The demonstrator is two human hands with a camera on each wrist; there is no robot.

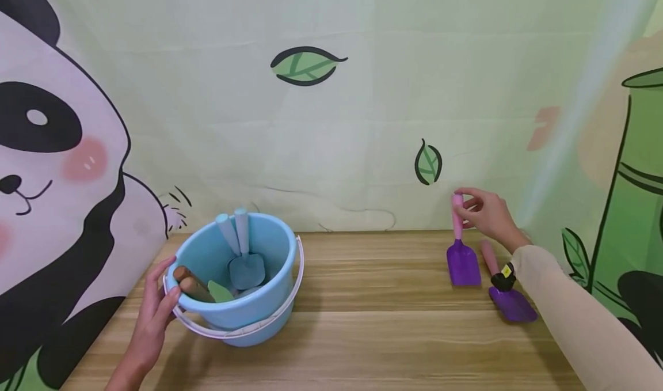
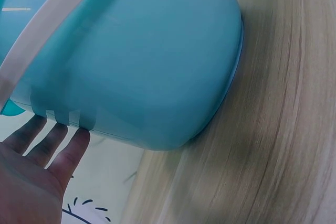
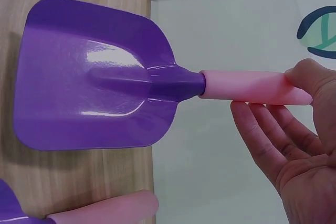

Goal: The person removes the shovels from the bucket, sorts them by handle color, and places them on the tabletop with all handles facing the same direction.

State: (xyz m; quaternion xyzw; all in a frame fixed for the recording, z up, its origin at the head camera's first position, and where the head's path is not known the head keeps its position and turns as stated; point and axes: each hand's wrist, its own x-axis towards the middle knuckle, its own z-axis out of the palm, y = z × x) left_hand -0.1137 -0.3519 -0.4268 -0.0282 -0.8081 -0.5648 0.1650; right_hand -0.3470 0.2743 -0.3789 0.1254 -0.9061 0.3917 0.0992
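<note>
My right hand (image 1: 487,215) pinches the pink handle of a purple toy shovel (image 1: 463,264) between thumb and fingers. The shovel stands upright, blade down; whether its edge touches the table I cannot tell. In the right wrist view its broad blade (image 3: 89,77) faces the camera. A second purple shovel (image 1: 513,304) with a pink handle lies beside it under the right wrist. On the left, my left hand (image 1: 150,322) touches the side of a light blue bucket (image 1: 248,319) near its rim, with nearly straight fingers (image 2: 71,158) against the wall.
Inside the bucket are a blue shovel (image 1: 247,271), another light-blue handle (image 1: 227,232), brown handles (image 1: 191,284) and a green piece (image 1: 220,292). The white bail (image 1: 259,326) hangs down in front. A printed panda cloth (image 1: 352,166) backs the wooden table (image 1: 373,333).
</note>
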